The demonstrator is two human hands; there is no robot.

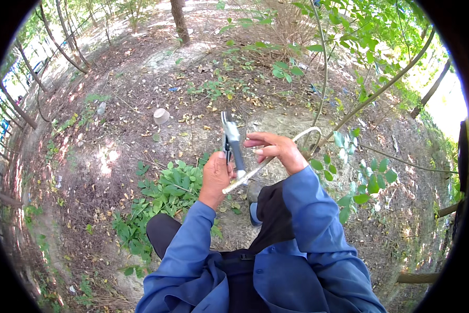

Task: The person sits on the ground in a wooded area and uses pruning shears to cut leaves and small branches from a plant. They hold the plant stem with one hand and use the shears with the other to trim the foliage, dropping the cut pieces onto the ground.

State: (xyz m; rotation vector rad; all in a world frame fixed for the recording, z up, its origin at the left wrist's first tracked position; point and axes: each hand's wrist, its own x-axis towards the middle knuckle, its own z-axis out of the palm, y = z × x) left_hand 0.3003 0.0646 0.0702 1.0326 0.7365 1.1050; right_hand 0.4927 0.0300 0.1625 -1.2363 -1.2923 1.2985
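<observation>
My left hand (215,174) grips a metal hand tool (232,137) with a dark handle part, in the middle of the view; its exact kind is unclear. My right hand (275,149) is just to the right of the tool, its fingers spread and pointing at it. A pale, stripped-looking stick (254,172) runs from below the tool, under my right hand, towards a bent pale loop (308,132) near the base of a leaning stem. Whether my right hand holds the stick is hard to tell.
Leafy green cuttings (175,187) lie left of my left hand. A leaning thin trunk (375,96) and leafy twigs rise on the right. A pale round object (161,116) sits on the littered ground. A tree trunk (179,21) stands further off.
</observation>
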